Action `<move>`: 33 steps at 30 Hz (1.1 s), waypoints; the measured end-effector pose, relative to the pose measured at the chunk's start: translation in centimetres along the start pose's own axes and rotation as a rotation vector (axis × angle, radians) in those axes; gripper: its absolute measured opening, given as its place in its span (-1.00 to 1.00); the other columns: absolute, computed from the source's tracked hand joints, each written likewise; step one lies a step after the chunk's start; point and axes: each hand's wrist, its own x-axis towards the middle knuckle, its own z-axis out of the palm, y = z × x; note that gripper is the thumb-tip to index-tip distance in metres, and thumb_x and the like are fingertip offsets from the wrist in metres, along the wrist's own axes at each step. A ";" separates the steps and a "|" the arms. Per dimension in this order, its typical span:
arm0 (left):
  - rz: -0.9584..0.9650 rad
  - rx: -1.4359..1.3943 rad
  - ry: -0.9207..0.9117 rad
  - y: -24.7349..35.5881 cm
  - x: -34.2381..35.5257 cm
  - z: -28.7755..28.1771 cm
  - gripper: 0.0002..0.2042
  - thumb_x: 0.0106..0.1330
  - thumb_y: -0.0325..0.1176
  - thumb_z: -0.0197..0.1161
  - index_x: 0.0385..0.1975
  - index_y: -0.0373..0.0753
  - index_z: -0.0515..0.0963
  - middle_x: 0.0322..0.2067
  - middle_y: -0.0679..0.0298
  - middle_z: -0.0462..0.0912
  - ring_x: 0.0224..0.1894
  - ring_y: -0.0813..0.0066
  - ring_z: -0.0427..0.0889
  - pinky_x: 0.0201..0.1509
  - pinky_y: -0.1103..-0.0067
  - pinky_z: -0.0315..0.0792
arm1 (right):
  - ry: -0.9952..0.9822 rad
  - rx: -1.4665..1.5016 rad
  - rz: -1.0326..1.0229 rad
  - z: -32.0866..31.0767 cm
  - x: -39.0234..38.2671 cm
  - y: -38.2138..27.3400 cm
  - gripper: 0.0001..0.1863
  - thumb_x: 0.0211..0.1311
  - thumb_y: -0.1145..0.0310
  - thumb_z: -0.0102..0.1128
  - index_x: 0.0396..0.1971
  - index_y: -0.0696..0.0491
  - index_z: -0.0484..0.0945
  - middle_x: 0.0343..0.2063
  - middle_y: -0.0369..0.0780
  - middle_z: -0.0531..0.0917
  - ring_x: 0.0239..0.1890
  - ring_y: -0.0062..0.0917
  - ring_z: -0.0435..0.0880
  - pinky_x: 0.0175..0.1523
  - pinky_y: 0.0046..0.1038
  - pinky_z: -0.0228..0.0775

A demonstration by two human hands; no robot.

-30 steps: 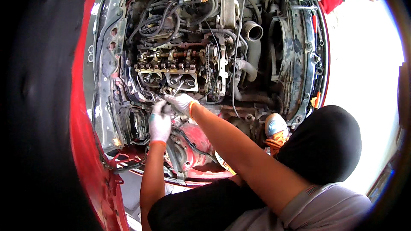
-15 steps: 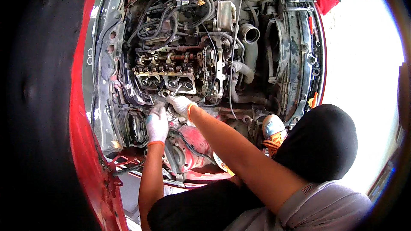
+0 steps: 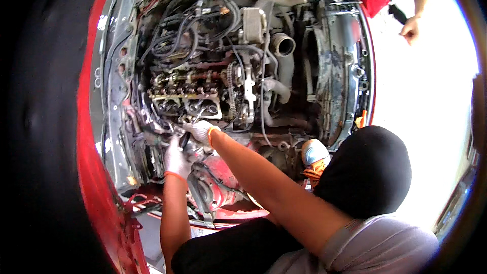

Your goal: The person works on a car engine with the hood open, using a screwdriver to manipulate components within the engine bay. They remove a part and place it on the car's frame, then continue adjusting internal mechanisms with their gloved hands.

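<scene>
I couldn't tell whether my left hand [image 3: 177, 160] or right hand [image 3: 199, 131] gripped anything; slipping risked striking the cylinder head [image 3: 219, 109].

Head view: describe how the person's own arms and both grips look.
The left grip and right grip wear white fabric gloves with orange cuffs. Both forearms are bare. The right upper arm has a pale grey short sleeve; no left sleeve is visible.
</scene>
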 end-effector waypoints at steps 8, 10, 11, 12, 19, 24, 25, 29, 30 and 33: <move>0.429 0.324 -0.027 -1.2 -1.0 2.3 -0.70 0.44 -0.10 0.07 -0.08 -0.17 0.57 -0.36 0.27 0.57 -0.27 0.37 0.59 -0.17 0.46 0.48 | 0.225 -0.547 -0.054 -0.9 -1.5 -0.5 -0.32 0.14 -0.22 0.20 -0.24 0.22 0.67 -0.27 -0.02 0.72 -0.23 -0.34 0.69 -0.07 -0.30 0.46; -0.162 -0.179 0.052 -0.1 0.0 0.3 -0.59 0.40 0.17 -0.02 -0.25 -0.02 0.57 -0.49 0.42 0.49 -0.51 0.54 0.45 -0.49 0.55 0.34 | 0.154 -0.323 -0.012 0.3 -0.9 -0.8 -0.41 0.17 -0.11 0.20 -0.30 0.24 0.67 -0.41 -0.12 0.69 -0.38 -0.41 0.63 -0.23 -0.34 0.46; -0.127 -0.195 0.183 0.7 -1.5 2.7 -0.62 0.42 0.10 0.01 -0.18 -0.07 0.59 -0.45 0.36 0.54 -0.44 0.54 0.53 -0.43 0.47 0.42 | 0.119 -0.134 -0.002 -0.3 0.2 -0.3 -0.44 0.21 -0.09 0.18 -0.35 0.22 0.68 -0.46 -0.16 0.67 -0.43 -0.40 0.62 -0.31 -0.35 0.46; 0.044 0.101 0.132 0.9 -2.1 3.7 -0.65 0.43 0.00 0.03 -0.14 -0.12 0.59 -0.43 0.31 0.56 -0.38 0.46 0.57 -0.33 0.43 0.47 | 0.125 -0.222 -0.007 -1.6 1.1 0.3 -0.56 0.21 0.03 0.17 -0.43 0.19 0.64 -0.55 -0.23 0.58 -0.49 -0.47 0.58 -0.37 -0.41 0.42; 0.617 0.530 0.146 -0.5 -1.3 2.6 -0.77 0.46 -0.31 0.05 -0.06 -0.25 0.57 -0.32 0.27 0.60 -0.20 0.30 0.63 -0.07 0.49 0.51 | 0.157 -0.591 -0.036 -0.2 1.9 0.0 -0.47 0.18 -0.02 0.22 -0.28 0.26 0.66 -0.36 -0.10 0.72 -0.31 -0.40 0.66 -0.17 -0.34 0.50; -0.033 -0.027 -0.124 0.2 0.9 -0.8 -0.68 0.49 -0.14 0.02 -0.05 -0.26 0.55 -0.24 0.28 0.63 -0.23 0.45 0.63 -0.27 0.54 0.54 | 0.056 0.133 -0.068 -2.1 2.3 1.6 -0.53 0.17 0.05 0.31 -0.29 0.25 0.67 -0.35 -0.10 0.72 -0.33 -0.41 0.67 -0.17 -0.32 0.51; 0.150 0.225 0.001 -0.1 -0.1 1.1 -0.69 0.49 -0.17 0.03 -0.03 -0.27 0.55 -0.24 0.26 0.63 -0.21 0.41 0.63 -0.22 0.52 0.55 | 0.085 0.101 -0.064 -1.8 1.8 1.5 -0.55 0.17 0.07 0.32 -0.30 0.25 0.68 -0.35 -0.10 0.72 -0.34 -0.40 0.68 -0.17 -0.33 0.52; 0.977 1.145 0.053 -0.1 -2.5 2.7 -0.76 0.44 -0.38 0.10 0.02 -0.27 0.51 -0.17 0.19 0.61 -0.02 0.22 0.57 0.19 0.42 0.39 | 0.068 0.026 0.067 -0.9 -1.0 -0.5 -0.52 0.13 0.02 0.40 -0.35 0.24 0.68 -0.46 -0.20 0.69 -0.44 -0.57 0.62 -0.29 -0.43 0.49; 1.025 0.958 0.065 -1.5 -0.6 2.2 -0.75 0.45 -0.36 0.09 0.05 -0.27 0.48 -0.26 0.23 0.61 -0.14 0.25 0.62 0.10 0.43 0.45 | 0.104 -0.464 -0.246 -1.8 1.9 1.3 -0.56 0.11 0.06 0.42 -0.32 0.21 0.68 -0.42 -0.17 0.71 -0.41 -0.52 0.65 -0.27 -0.41 0.50; -0.068 -0.017 0.075 1.6 -2.1 4.5 -0.75 0.46 -0.38 0.06 0.07 -0.27 0.47 -0.30 0.26 0.61 -0.25 0.29 0.65 -0.01 0.45 0.49 | 0.026 -0.531 -0.486 -4.7 4.6 3.7 -0.65 0.16 0.16 0.28 -0.24 0.15 0.67 -0.34 -0.08 0.71 -0.33 -0.42 0.69 -0.18 -0.35 0.51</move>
